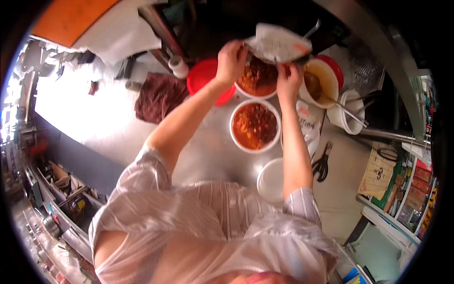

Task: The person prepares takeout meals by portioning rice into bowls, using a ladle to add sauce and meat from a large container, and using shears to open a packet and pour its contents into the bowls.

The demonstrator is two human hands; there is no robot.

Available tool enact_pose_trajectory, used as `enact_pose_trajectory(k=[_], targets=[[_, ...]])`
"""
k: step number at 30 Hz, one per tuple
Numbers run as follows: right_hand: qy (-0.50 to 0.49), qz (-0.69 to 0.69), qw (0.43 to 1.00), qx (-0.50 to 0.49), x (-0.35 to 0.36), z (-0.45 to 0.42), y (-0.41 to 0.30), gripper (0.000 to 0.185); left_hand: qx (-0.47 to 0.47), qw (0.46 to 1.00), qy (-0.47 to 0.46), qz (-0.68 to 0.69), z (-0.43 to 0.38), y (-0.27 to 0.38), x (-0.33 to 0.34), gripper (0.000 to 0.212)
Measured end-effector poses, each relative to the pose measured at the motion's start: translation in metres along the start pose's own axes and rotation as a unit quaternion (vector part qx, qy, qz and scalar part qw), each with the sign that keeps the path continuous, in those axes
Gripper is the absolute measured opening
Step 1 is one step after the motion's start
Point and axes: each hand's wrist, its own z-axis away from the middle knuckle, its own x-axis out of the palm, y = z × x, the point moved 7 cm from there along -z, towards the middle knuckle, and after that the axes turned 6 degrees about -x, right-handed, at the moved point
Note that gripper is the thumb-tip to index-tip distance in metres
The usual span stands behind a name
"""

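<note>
My left hand (231,61) grips the left corner of a white pouch (280,43) that bears writing. The fingers of my right hand (289,80) close on the pouch's lower edge. It is tilted above the farther white bowl (252,95), which holds chunky red-orange food with dark pieces. Nearer to me stands a second white bowl (231,127) with similar red-orange food (253,126). Another white pouch (310,129) lies beside my right forearm, which partly covers it. A translucent round lid or container (270,177) is partly hidden by the same forearm.
Left of the bowls are a red round lid (200,80), a brown cloth (159,99) and a white jar (178,66). To the right stand a tub (335,85) with brown contents and a ladle (349,113), a white container (338,115) with utensils, and black-handled scissors (322,165).
</note>
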Motion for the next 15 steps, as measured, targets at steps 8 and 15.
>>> enact_pose_trajectory(k=[8,15], targets=[[0.012,0.005,1.000,-0.029,-0.001,0.006,0.006,0.010,-0.031,1.000,0.002,0.007,0.004,-0.006,0.004,0.010],[-0.083,-0.048,0.986,0.133,0.019,0.011,0.049,0.013,-0.253,0.959,-0.124,-0.003,0.010,-0.062,0.021,0.024]])
